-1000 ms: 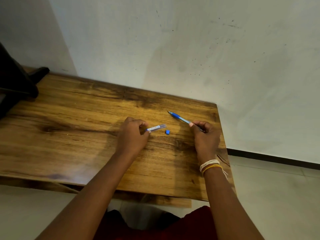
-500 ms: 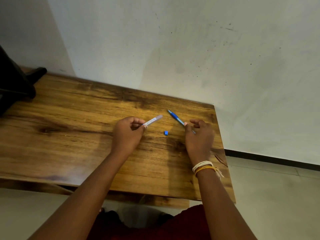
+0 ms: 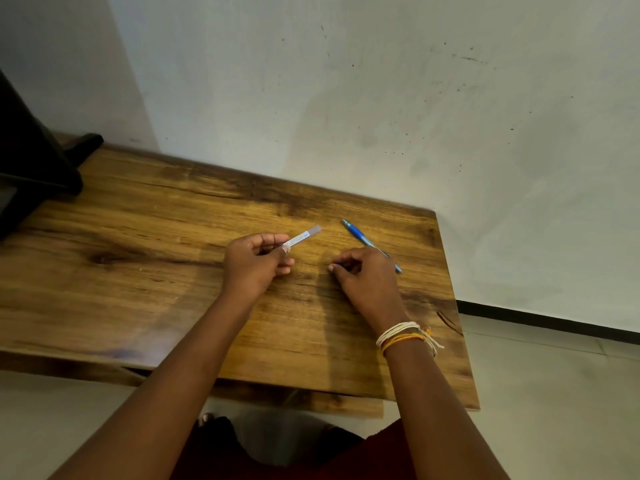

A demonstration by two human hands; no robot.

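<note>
Scuffed white wall point(image 3: 381, 98) rises behind a worn wooden bench point(image 3: 138, 278). A blue pen point(image 3: 360, 236) lies on the boards near the bench's far right corner, its tip aimed away from the person, and everything else is best placed from that pen.

Left of it, raised off the wood, the left hand point(image 3: 254, 266) pinches one end of a slim clear tube point(image 3: 303, 236) between thumb and forefinger, with the other fingers curled beneath. The tube's free end slants toward the pen's tip without touching it. Just on the near side of the pen, the right hand point(image 3: 367, 277) rests on the bench and hides part of the barrel. Its thumb and forefinger close on a tiny blue piece point(image 3: 337, 264), of which only a sliver shows, and I cannot tell whether that piece has left the wood. Pale and orange threads point(image 3: 403, 336) circle the right wrist. Far to the left of the pen, a black object point(image 3: 34, 161) sits at the bench's edge.

The step in hand looks like picking up the small blue piece, likely the tube's cap. The next move calls for a firm fingertip pinch, a lift, and bringing the piece to the tube's free end. The left hand should hold the tube steady so the two line up.
</note>
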